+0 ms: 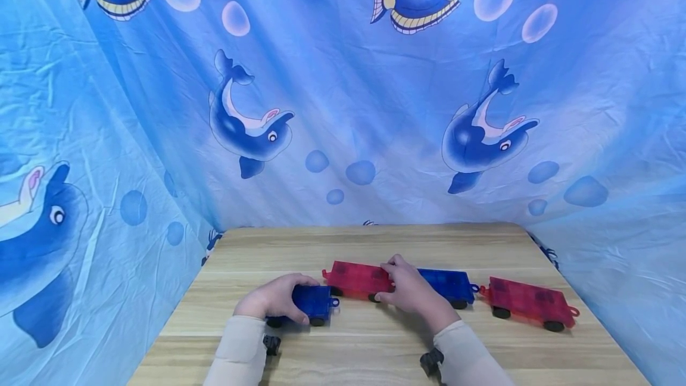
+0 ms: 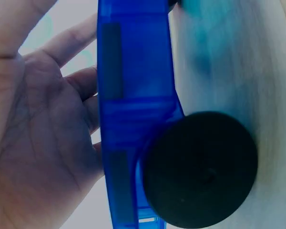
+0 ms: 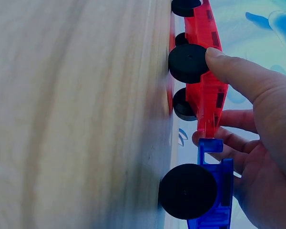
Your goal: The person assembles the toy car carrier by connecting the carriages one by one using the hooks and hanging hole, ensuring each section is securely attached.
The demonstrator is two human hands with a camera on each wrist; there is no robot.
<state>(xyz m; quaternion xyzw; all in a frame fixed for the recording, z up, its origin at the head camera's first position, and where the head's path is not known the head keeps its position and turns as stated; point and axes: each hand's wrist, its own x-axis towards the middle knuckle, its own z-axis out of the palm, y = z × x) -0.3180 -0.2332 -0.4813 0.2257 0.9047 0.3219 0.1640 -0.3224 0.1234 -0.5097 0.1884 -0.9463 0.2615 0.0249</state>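
My left hand (image 1: 276,298) grips a blue see-through toy train car (image 1: 314,301) with black wheels, thumb on the near side and fingers across the far side. The ring on this car's right end lies just below the left end of a red toy train car (image 1: 356,277), whose hook sticks out there. With thumb and fingers, my right hand (image 1: 411,292) holds the red car near its right end. Behind that hand is a second blue car (image 1: 449,285); in the right wrist view its hook (image 3: 210,144) meets the red car's end.
A second red car (image 1: 530,301) stands at the right, its hook overlapping the ring of the second blue car. All stand on a wooden table (image 1: 343,350). A blue sea-print cloth (image 1: 348,106) hangs behind and along both sides.
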